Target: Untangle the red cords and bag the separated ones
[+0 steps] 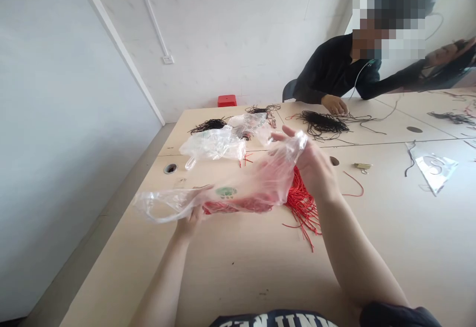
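Both my hands hold up a clear plastic bag (245,188) with a green printed mark, stretched between them above the pale wooden table (238,277). My left hand (191,215) grips its left end, and my right hand (307,161) pinches its upper right corner. Red cords show through the plastic at the bottom of the bag. A loose bundle of red cords (302,209) lies on the table beneath my right hand, partly hidden by the bag.
Bundles of black cord (322,123) and another clear bag (212,144) lie further along the table. A seated person (332,66) rests a hand (333,103) among the cords. A red stool (227,100) stands by the far wall. A small brass fitting (362,166) and a silvery bag (433,170) lie to the right.
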Demonstrator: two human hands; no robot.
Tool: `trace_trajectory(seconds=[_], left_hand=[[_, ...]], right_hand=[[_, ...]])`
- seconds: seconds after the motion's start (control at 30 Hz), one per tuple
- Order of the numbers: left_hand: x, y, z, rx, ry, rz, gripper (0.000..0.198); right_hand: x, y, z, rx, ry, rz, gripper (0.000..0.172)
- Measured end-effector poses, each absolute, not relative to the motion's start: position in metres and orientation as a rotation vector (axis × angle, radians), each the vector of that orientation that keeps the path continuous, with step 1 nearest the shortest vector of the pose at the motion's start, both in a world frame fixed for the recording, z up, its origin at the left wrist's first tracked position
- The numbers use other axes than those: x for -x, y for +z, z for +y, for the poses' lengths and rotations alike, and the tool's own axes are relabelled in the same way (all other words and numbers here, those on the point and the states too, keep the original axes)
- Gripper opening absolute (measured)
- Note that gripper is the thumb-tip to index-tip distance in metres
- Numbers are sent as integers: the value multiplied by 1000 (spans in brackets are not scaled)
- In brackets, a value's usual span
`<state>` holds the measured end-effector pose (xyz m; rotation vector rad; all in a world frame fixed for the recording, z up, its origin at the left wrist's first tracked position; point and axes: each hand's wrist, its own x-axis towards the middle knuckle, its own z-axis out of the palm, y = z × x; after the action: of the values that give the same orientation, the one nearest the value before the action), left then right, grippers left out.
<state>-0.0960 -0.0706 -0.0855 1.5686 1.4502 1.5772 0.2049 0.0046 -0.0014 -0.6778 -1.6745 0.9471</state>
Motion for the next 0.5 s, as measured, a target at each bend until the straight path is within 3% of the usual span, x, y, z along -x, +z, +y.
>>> trace_trajectory(seconds=[0.17,0.27,0.33,0.43,0.5], left_hand=[[106,-96,-63,-1689,1675,1468,36],[104,-99,-61,-1624,1707,1478,37],[99,-98,-61,-1593,1735,1485,36],[91,-92,-65,-1482,1723,1432,31],[88,-84,-69,-1435,1593,1339,41]], right_hand=[[-217,-15,28,434,1114,-1577,62],[-211,-30,35,396,1361,-2064,97],[-202,-41,35,404,1483,-2330,109],[-181,-51,29,465,1543,-2227,104],[-167,-52,22,541,1522,-1966,77]])
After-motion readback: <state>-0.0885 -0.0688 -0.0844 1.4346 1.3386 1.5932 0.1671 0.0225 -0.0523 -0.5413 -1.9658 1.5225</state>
